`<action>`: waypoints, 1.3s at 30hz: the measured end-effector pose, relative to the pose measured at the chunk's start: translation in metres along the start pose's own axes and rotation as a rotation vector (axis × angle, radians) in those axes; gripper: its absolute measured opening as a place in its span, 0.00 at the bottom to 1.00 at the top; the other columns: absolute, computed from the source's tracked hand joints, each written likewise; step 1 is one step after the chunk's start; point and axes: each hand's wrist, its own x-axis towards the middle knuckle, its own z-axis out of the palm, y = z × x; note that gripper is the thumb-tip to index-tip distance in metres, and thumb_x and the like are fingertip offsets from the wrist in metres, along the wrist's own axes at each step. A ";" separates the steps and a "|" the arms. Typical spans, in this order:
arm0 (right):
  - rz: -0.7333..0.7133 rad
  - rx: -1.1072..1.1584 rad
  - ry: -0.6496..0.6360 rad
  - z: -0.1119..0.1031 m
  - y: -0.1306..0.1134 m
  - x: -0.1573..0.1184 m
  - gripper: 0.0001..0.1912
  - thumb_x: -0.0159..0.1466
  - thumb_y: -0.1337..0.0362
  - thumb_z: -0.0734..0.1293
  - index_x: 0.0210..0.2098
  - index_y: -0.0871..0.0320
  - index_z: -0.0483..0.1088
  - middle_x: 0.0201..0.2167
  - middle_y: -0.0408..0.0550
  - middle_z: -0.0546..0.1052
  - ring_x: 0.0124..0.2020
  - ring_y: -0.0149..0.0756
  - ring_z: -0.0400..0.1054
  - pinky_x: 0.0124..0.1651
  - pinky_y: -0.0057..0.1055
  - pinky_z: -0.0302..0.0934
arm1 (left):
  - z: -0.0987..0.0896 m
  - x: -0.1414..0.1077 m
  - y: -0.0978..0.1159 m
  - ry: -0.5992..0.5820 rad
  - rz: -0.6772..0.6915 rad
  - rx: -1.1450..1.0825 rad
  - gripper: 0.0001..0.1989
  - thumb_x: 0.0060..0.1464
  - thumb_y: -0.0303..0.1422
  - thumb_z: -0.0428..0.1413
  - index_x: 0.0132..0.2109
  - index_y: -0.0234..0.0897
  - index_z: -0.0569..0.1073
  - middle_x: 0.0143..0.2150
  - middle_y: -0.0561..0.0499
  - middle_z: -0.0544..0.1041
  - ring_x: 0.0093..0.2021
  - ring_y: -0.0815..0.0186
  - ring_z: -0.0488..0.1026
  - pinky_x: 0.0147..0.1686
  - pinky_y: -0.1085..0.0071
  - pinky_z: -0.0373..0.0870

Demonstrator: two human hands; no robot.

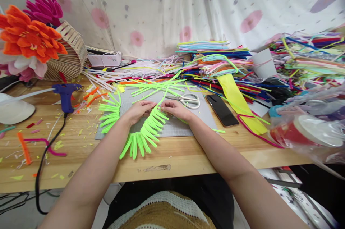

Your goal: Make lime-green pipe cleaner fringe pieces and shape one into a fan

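Now, left hand: our left hand has its fingers together, seemingly pinched on the upper end of the fluorescent green pipe-cleaner fringe; the exact contact is hidden.
Right hand: our right hand sits just beside it, fingers curled and apparently clamped on the same fringe, near the base of its upright stem.
Green fringe: it lies in an open curve over the grey cutting mat, its bottom loops overhanging the mat's near edge onto the wooden desk.
Pinch: we probably do best gripping close to the newest loop, so that the bend stays tight at its root.
Loop length: matching each loop to its neighbour should keep the outer edge even.
Spine: we would keep it flat, since a twist could turn the loops over each other.
Loose stems: more green pipe cleaners lie across the mat's far edge.
Scissors: the white-handled scissors rest beyond our right hand; we should keep our knuckles off the blades.
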 end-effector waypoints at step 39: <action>-0.125 -0.410 0.153 0.001 0.009 0.008 0.10 0.58 0.63 0.58 0.28 0.61 0.67 0.23 0.41 0.66 0.25 0.27 0.57 0.30 0.25 0.49 | 0.002 -0.003 0.002 0.131 0.140 0.048 0.25 0.22 0.34 0.69 0.32 0.34 0.69 0.22 0.55 0.73 0.23 0.72 0.70 0.25 0.75 0.66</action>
